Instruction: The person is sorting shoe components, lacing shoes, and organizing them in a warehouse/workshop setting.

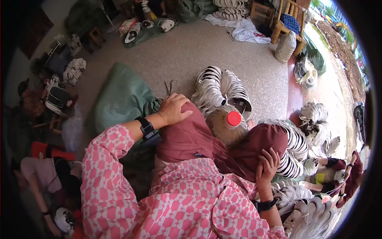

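My left hand (174, 109) lies over my left knee, covered in maroon cloth (183, 135), with its fingers stretched out and nothing in it. On the outer side of my right knee rests my right hand (267, 167), fingers a little apart and also without anything in it. Between my knees stands a large clear bottle with a red cap (233, 118); its lower part is hidden. Just beyond it, two curved stacks of white-and-black shoe uppers (209, 87) lie on the floor. Striped stacks of uppers (293, 147) sit beside my right knee.
A full green sack (123, 99) leans left of my knee. More white shoes (306, 211) crowd the lower right. People sit at left (43, 175) and right (352, 175). A bamboo chair (288, 26) and a filled clear bottle (285, 47) stand far right.
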A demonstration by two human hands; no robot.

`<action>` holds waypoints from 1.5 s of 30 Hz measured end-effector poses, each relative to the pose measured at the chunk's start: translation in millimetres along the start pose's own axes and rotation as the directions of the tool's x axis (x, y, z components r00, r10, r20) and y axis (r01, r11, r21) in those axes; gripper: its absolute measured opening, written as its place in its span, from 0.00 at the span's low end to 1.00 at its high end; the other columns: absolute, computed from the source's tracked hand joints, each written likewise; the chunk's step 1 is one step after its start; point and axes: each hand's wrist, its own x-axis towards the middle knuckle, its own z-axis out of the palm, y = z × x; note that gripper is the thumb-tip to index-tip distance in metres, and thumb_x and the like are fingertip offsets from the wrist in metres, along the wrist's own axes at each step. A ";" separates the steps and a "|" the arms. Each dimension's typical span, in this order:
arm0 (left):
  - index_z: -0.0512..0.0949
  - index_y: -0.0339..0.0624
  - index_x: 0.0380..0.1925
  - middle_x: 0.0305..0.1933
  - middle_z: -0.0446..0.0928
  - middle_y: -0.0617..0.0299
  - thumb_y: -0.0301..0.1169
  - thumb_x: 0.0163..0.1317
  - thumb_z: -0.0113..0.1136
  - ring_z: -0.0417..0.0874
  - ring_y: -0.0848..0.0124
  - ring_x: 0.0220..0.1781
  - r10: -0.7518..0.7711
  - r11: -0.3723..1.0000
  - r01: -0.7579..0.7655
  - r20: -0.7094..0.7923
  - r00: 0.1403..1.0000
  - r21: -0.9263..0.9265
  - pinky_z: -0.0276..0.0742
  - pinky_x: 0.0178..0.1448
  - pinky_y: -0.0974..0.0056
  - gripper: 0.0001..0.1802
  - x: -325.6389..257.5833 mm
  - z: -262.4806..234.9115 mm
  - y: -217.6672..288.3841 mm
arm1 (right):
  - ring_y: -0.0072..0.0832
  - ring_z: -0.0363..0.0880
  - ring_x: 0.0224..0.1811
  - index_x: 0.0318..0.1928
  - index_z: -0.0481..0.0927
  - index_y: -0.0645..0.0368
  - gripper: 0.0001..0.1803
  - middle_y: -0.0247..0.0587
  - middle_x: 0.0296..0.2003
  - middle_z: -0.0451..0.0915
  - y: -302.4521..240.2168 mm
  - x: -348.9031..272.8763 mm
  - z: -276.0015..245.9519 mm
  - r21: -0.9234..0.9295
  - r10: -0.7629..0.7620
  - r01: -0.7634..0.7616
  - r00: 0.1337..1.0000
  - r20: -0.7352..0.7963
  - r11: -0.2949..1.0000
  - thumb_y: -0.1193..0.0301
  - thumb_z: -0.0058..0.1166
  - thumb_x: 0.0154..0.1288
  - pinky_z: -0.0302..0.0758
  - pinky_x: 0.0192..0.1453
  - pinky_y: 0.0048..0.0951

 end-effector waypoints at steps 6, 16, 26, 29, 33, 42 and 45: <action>0.79 0.46 0.41 0.45 0.77 0.59 0.47 0.48 0.66 0.75 0.57 0.52 -0.021 1.000 0.021 -0.016 1.000 -0.019 0.72 0.57 0.54 0.23 -4.2 -2.0 -1.2 | 0.43 0.71 0.61 0.37 0.80 0.60 0.09 0.41 0.47 0.80 -6.4 3.7 -6.7 -0.031 -0.032 0.032 0.999 0.029 0.999 0.77 0.50 0.55 0.57 0.70 0.50; 0.78 0.45 0.40 0.45 0.76 0.57 0.48 0.49 0.67 0.75 0.56 0.51 -0.055 0.998 0.053 0.097 0.994 0.023 0.72 0.57 0.56 0.23 5.6 -2.2 0.4 | 0.20 0.79 0.43 0.45 0.81 0.63 0.09 0.37 0.42 0.83 27.4 121.1 -108.9 0.535 0.219 -0.444 0.875 0.432 0.719 0.77 0.53 0.66 0.73 0.47 0.24; 0.77 0.43 0.36 0.45 0.76 0.58 0.36 0.48 0.64 0.73 0.59 0.53 0.149 0.984 -0.135 -0.116 0.982 0.116 0.65 0.60 0.54 0.15 -0.4 -9.2 14.8 | 0.26 0.82 0.38 0.48 0.79 0.65 0.13 0.38 0.42 0.83 47.1 258.2 -11.8 0.559 0.030 -0.536 0.738 0.674 0.632 0.69 0.50 0.69 0.77 0.41 0.27; 0.76 0.44 0.36 0.42 0.76 0.59 0.36 0.47 0.65 0.75 0.60 0.51 0.101 0.994 -0.101 -0.004 0.995 0.039 0.66 0.58 0.56 0.16 2.9 -4.7 18.3 | 0.26 0.83 0.37 0.52 0.77 0.65 0.16 0.39 0.40 0.82 72.3 266.3 67.6 0.452 0.035 -0.619 0.614 0.789 0.642 0.68 0.53 0.68 0.79 0.38 0.28; 0.77 0.45 0.35 0.41 0.77 0.61 0.39 0.45 0.67 0.76 0.60 0.50 0.073 0.997 -0.073 0.042 0.996 0.010 0.67 0.57 0.56 0.17 9.2 -6.5 33.6 | 0.27 0.82 0.39 0.55 0.75 0.63 0.18 0.41 0.45 0.81 99.1 268.3 175.9 0.336 -0.010 -0.613 0.472 0.882 0.715 0.69 0.54 0.66 0.80 0.37 0.29; 0.79 0.42 0.35 0.45 0.78 0.57 0.36 0.41 0.68 0.77 0.57 0.50 0.045 0.999 -0.041 0.147 0.988 -0.028 0.68 0.56 0.54 0.19 6.3 -12.2 25.8 | 0.40 0.80 0.50 0.57 0.74 0.64 0.32 0.51 0.47 0.81 151.6 245.1 355.2 0.477 -0.320 -0.164 0.553 0.769 0.863 0.69 0.66 0.50 0.76 0.53 0.36; 0.78 0.42 0.37 0.47 0.77 0.56 0.35 0.41 0.67 0.76 0.54 0.51 0.048 0.999 -0.046 0.205 0.978 -0.018 0.68 0.56 0.52 0.20 9.6 -9.4 15.8 | 0.31 0.84 0.39 0.53 0.78 0.60 0.27 0.46 0.39 0.83 182.5 225.9 399.5 0.335 -0.281 -0.199 0.259 0.924 0.921 0.69 0.67 0.50 0.79 0.43 0.36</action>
